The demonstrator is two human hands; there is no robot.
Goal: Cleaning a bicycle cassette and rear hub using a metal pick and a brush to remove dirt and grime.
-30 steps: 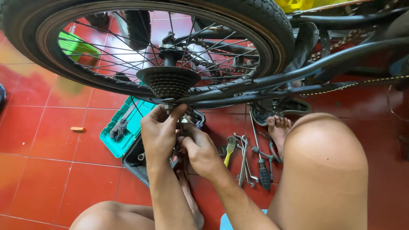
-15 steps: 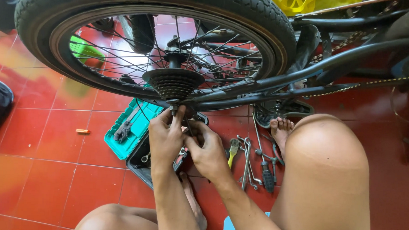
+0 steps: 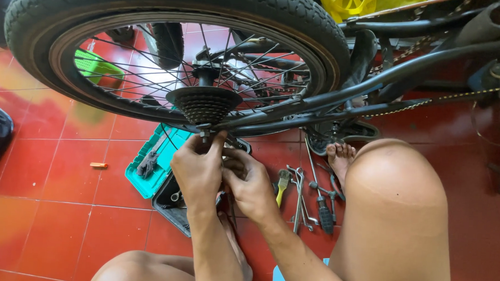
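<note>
Below the cassette (image 3: 204,104), left hand (image 3: 198,172) pinches the axle end (image 3: 205,134), fingers closed on it; right hand (image 3: 252,185) curled beside, grasp hidden, cannot tell; wheel (image 3: 170,54) raised off floor (image 3: 48,205), wrenches (image 3: 300,197) near.

the floor (image 3: 48,216) is laid with glossy red tiles. on it, under the bicycle wheel, lie a teal tray (image 3: 159,165) with a dark tray (image 3: 173,201) touching its lower right edge, and well to the left a small orange stub (image 3: 98,165) lies alone. right of the trays, spanners (image 3: 299,200), a small brush (image 3: 282,185) and a black-handled tool (image 3: 325,215) lie close together, near a bare foot (image 3: 339,159) resting on the tiles.
</note>
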